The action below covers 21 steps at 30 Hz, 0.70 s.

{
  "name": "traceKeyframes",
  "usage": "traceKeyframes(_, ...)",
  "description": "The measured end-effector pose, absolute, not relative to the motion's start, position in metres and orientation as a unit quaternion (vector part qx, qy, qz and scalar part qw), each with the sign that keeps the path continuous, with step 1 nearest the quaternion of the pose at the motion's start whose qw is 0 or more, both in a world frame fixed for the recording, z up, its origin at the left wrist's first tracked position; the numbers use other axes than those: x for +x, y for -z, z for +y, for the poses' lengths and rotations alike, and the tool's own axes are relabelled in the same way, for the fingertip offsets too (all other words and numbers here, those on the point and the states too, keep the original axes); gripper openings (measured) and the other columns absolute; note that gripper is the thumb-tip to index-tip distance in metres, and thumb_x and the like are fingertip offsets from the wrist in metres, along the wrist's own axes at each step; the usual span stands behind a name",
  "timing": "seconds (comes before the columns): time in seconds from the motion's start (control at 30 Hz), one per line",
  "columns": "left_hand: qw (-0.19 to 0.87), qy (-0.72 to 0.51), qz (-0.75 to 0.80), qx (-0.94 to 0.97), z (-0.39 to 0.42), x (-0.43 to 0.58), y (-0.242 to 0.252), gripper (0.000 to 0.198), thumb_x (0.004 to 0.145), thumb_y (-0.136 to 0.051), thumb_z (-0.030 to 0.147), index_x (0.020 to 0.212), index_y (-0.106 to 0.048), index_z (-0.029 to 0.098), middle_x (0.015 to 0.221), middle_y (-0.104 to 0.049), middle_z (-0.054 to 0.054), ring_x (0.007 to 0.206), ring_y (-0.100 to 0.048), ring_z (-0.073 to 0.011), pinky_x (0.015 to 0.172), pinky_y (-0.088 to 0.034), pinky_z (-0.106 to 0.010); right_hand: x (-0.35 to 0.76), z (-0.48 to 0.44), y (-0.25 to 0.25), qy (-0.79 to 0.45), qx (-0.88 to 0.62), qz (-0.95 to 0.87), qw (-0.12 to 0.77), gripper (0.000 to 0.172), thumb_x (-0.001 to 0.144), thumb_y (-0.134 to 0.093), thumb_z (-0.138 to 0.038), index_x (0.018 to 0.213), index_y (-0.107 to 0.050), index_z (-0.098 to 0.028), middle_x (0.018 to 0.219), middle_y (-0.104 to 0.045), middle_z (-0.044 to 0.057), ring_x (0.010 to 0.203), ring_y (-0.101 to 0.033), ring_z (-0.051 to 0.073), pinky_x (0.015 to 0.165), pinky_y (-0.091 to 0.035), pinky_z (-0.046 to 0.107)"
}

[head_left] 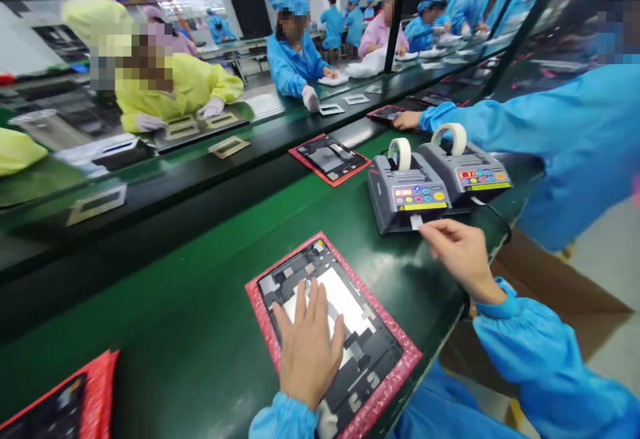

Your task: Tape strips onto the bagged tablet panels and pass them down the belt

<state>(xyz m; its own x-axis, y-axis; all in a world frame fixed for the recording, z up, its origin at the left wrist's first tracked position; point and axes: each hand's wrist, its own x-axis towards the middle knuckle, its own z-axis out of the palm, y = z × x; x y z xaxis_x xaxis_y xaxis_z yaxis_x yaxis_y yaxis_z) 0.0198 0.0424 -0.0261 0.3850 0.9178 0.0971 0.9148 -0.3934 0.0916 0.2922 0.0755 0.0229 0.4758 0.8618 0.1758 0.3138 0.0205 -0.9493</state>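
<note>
Head view: the left hand [307, 352] lies flat, fingers apart, on a red-edged foam tray [390, 399]. The right hand's [463, 255] fingers pinch a tape strip [416, 221] at the tape dispenser [407, 192], not yet on the tray.

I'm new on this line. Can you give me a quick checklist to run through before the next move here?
Left hand resting on the white sheet: ok.
Right hand pinching the tape strip: ok.
Tape strip cut free of the tape dispenser: cannot tell, its end sits at the dispenser's front.
Tape roll loaded on that dispenser: ok.
Black insert lying inside the red-edged mat: ok.
Sheet lying flat under the left hand: cannot tell, the hand hides it.
</note>
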Motion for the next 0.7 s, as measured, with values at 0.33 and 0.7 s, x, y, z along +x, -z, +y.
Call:
traceKeyframes(0.33,-0.010,-0.059,0.546,0.836,0.042,0.017,0.030,0.051,0.091,-0.030,0.035,0.138,-0.033,0.015,0.146,-0.027,-0.007,0.138,-0.010,-0.0272,0.105,-0.004,-0.065,0.315,0.097,-0.021,-0.416,-0.606,-0.322,0.597,0.038,0.064,-0.073,-0.036,0.050,-0.044,-0.016,0.044,-0.036,-0.005,0.035,-0.027,0.004,0.034,-0.013,0.021)
traceKeyframes(0.7,0.012,-0.049,0.554,0.831,0.041,0.022,0.016,0.052,0.090,-0.034,0.037,0.137,-0.035,0.015,0.145,-0.030,-0.009,0.137,-0.014,-0.0301,0.104,-0.013,-0.065,0.274,0.067,0.000,-0.545,-0.574,-0.385,0.474,0.027,0.071,-0.068,-0.035,0.059,-0.056,-0.013,0.036,-0.036,-0.007,0.035,-0.025,0.004,0.039,-0.015,0.021)
